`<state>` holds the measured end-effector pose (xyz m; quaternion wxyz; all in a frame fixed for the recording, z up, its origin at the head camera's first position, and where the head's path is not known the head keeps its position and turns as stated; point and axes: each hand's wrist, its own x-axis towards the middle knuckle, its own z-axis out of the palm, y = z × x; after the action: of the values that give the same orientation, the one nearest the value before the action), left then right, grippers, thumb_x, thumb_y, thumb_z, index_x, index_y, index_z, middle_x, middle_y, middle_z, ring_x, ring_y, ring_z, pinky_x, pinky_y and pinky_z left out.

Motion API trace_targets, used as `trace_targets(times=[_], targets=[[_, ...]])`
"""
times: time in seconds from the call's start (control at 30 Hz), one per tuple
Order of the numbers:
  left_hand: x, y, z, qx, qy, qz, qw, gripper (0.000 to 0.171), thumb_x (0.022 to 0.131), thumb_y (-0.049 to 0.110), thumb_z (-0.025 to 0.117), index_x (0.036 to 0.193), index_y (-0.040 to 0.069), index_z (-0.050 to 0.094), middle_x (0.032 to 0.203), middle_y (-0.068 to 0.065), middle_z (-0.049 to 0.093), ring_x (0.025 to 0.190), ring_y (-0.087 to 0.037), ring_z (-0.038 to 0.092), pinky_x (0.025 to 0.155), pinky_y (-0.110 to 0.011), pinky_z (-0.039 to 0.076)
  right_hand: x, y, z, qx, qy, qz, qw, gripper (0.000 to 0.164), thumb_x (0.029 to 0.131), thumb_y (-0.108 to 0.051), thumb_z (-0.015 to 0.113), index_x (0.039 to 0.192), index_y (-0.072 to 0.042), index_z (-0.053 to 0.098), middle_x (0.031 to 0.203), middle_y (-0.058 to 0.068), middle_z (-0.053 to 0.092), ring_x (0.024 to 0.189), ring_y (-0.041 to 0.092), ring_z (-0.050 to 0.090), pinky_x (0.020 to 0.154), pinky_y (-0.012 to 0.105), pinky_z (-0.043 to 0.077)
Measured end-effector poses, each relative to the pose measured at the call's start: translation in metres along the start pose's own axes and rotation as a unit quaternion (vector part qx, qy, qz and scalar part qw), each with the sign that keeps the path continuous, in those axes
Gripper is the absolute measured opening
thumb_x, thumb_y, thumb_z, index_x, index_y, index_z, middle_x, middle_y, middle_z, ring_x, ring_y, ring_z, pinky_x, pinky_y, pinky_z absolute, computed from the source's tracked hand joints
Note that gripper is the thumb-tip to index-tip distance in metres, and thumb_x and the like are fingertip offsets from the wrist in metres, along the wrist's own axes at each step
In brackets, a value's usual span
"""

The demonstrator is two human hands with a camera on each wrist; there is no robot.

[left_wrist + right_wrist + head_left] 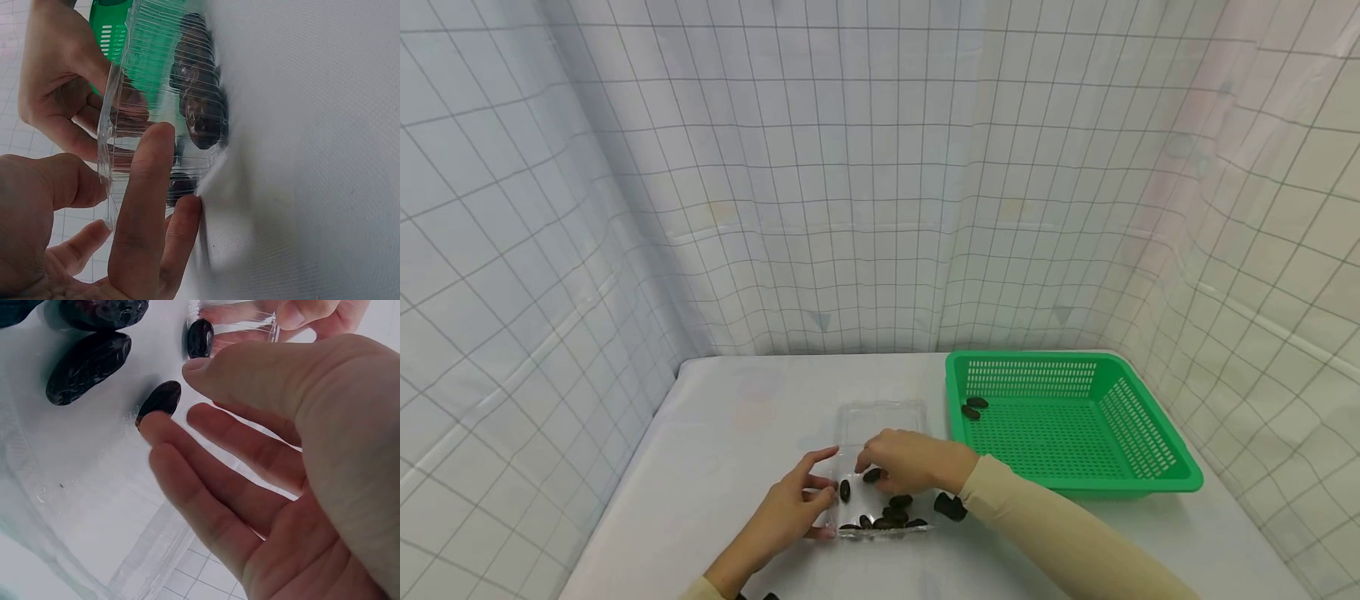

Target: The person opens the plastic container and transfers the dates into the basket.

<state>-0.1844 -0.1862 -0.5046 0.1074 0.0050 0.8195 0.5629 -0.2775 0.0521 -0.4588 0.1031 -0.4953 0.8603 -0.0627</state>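
A clear plastic clamshell box [883,533] lies unfolded on the table, several dark dates [895,512] gathered toward its near side. Spread along the left side of the box is my left hand [786,517], its fingertips touching the wall and rim. My right hand [913,461] reaches over the inside of the box. Near its fingertips lies one date [161,398], partly covered by a finger; thumb and fingers stand apart, not pinching it. Another date [845,490] sits by the left wall, close to the left hand.
A green perforated basket [1075,483] stands at the right, beside the box, with two dates [973,408] in its left corner. The box's transparent lid [880,421] extends toward the back. White gridded curtains [865,208] surround the white table [722,425].
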Motion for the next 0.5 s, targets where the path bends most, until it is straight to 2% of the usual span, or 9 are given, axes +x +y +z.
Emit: trace_targets(times=[0.17, 0.5], targets=[[0.0004, -0.0012, 0.0006, 0.0, 0.002, 0.001, 1.0, 0.068, 0.111, 0.01, 0.073, 0.174, 0.02, 0.051, 0.141, -0.024, 0.075, 0.115, -0.028, 0.08, 0.071, -0.039, 0.077, -0.0005, 0.0011, 0.0005, 0.0, -0.005, -0.001, 1.0, 0.032, 0.103, -0.007, 0.087, 0.135, -0.009, 0.085, 0.13, 0.001, 0.088, 0.118, 0.009, 0.082, 0.101, 0.018, 0.067], [0.0009, 0.0015, -0.0002, 0.004, 0.007, -0.003, 1.0, 0.068, 0.11, 0.009, 0.074, 0.174, 0.02, 0.053, 0.139, -0.023, 0.076, 0.116, -0.029, 0.081, 0.07, -0.039, 0.077, 0.0024, -0.0014, 0.0002, -0.011, -0.024, -0.007, 1.0, 0.023, 0.103, -0.005, 0.088, 0.125, -0.01, 0.089, 0.116, 0.0, 0.084, 0.103, 0.003, 0.077, 0.089, 0.01, 0.063]])
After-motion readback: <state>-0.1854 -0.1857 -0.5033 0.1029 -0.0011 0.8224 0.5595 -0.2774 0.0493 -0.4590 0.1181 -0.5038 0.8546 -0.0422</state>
